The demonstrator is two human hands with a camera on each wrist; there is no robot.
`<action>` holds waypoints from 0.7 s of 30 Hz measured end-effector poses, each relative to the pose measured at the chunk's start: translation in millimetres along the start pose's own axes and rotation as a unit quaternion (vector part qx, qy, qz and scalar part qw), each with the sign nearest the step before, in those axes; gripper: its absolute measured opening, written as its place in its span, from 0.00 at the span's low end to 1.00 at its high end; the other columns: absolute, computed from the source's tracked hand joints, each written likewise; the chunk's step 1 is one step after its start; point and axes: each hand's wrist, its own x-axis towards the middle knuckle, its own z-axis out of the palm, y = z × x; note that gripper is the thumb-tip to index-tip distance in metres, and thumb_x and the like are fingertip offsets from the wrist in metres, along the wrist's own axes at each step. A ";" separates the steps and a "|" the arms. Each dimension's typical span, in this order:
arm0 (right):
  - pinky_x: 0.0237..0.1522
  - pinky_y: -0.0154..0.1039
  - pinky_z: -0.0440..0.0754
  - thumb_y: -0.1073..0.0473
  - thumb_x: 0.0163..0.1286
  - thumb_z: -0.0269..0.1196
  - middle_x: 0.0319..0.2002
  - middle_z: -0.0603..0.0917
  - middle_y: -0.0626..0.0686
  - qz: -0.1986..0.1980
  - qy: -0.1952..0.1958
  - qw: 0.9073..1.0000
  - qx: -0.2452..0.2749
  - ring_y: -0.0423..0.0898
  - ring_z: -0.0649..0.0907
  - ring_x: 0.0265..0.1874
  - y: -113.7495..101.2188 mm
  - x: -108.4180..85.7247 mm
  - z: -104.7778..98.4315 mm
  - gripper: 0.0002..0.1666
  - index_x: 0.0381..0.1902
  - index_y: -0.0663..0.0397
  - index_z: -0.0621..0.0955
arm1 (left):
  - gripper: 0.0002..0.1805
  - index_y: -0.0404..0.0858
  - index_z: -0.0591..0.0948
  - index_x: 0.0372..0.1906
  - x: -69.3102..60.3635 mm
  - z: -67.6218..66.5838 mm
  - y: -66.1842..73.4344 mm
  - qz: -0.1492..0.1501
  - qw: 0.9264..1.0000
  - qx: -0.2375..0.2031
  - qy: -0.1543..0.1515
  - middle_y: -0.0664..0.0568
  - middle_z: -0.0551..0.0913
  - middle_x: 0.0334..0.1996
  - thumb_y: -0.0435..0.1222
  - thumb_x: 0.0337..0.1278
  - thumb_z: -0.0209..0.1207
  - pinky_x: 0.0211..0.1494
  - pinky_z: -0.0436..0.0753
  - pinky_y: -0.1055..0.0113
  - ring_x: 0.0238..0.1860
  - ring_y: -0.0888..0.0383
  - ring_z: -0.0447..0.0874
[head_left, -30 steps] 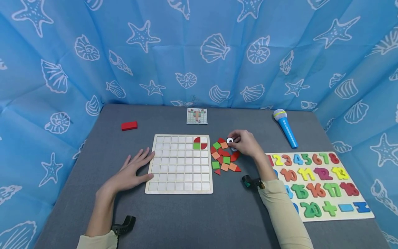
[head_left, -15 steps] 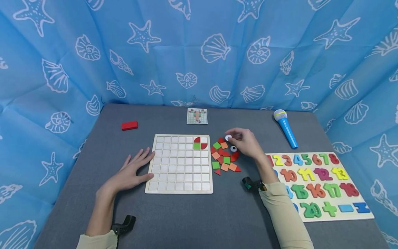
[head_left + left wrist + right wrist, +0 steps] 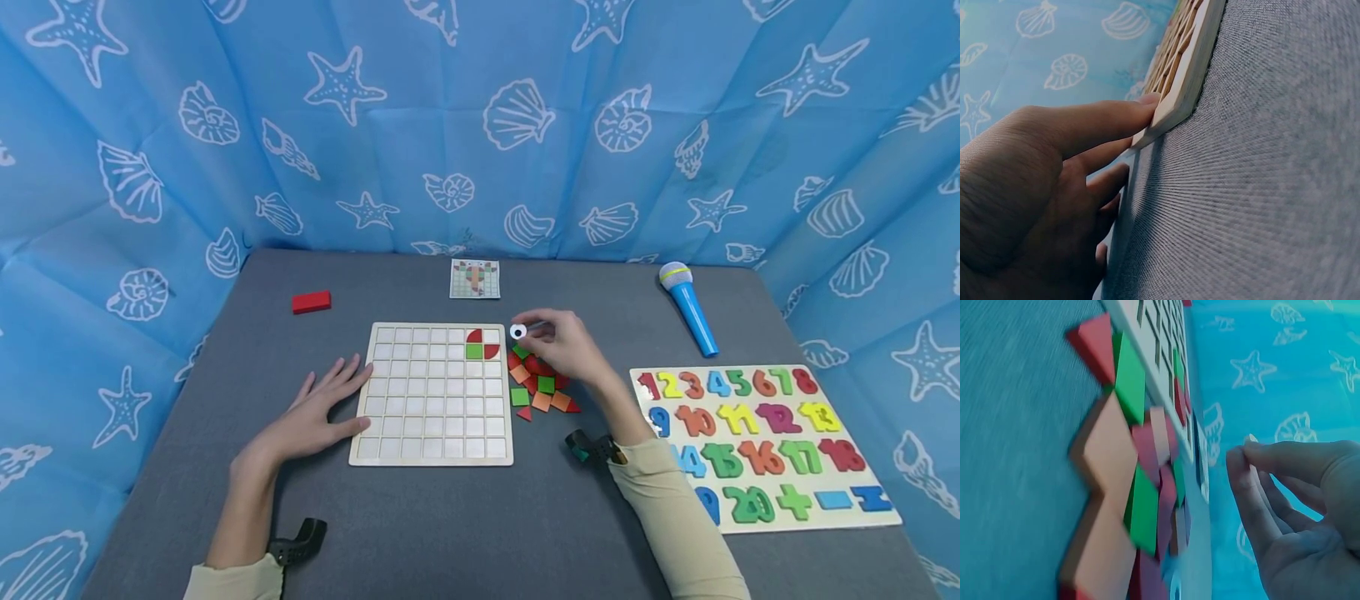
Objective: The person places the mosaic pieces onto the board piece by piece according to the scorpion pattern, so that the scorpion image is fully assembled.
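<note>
My right hand [image 3: 564, 343] pinches a round white eye piece with a black dot [image 3: 518, 332] between thumb and fingers, just off the right edge of the grid board [image 3: 431, 403]. In the right wrist view, thumb and fingertips meet, and the piece is hard to make out. Fingers spread, my left hand [image 3: 311, 421] touches the board's left side; in the left wrist view its thumb lies on the board's rim [image 3: 1188, 81]. Near the board's upper right corner sit two red quarter-circles [image 3: 475, 337] and a green square [image 3: 474, 352].
Loose green, orange and red tiles [image 3: 542, 402] lie right of the board, partly under my right hand. Behind stands a small pattern card [image 3: 475, 279]. A red block [image 3: 311, 302] is at back left, a toy microphone [image 3: 692, 312] and a number puzzle board [image 3: 772, 450] at right.
The right hand has lifted one eye piece from the tiles and carried it left to the board's edge. The left hand has stayed put.
</note>
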 end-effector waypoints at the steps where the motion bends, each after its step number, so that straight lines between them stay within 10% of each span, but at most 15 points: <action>1: 0.48 0.45 0.94 0.69 0.75 0.68 0.54 0.91 0.66 -0.004 -0.001 1.000 0.001 0.60 0.92 0.51 -2.2 1.5 3.0 0.19 0.62 0.64 0.86 | 0.47 0.46 0.59 0.88 0.1 0.0 -0.2 0.000 1.000 -0.001 0.000 0.37 0.49 0.90 0.54 0.74 0.65 0.85 0.31 0.24 0.90 0.30 0.37; 21: 0.46 0.43 0.92 0.66 0.73 0.71 0.43 0.93 0.62 -0.023 -0.011 0.999 -0.039 0.54 0.93 0.43 -22.9 44.4 61.5 0.14 0.54 0.64 0.89 | 0.47 0.46 0.58 0.88 -0.6 -0.8 1.7 -0.004 1.000 0.004 -0.003 0.37 0.48 0.90 0.54 0.74 0.65 0.86 0.31 0.24 0.90 0.30 0.37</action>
